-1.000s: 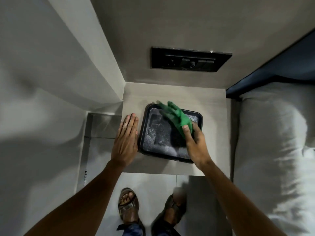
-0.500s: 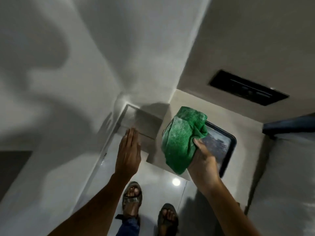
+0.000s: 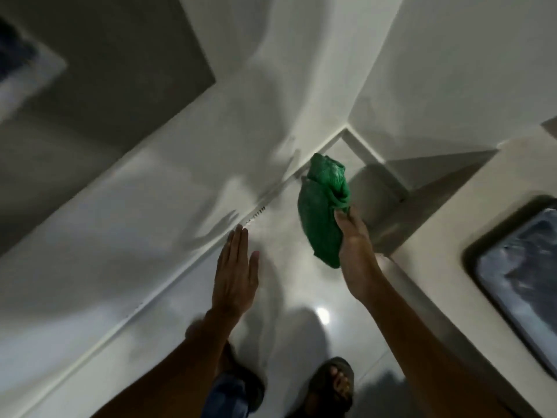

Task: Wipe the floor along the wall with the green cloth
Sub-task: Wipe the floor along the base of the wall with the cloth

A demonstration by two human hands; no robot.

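The green cloth hangs bunched in the air above the pale glossy floor, close to the corner where the white wall meets it. My right hand pinches the cloth's right edge between thumb and fingers. My left hand is flat and open with its fingers together, held out over the floor next to the wall's base, holding nothing. The image is blurred by motion.
A low white ledge runs along the right, with a black tray of water on it. My two sandalled feet stand on the floor at the bottom. A light spot reflects off the tiles.
My right hand has lifted the cloth out of the tray and carried it left, over the floor by the wall. My left hand left the ledge. The view swung left.
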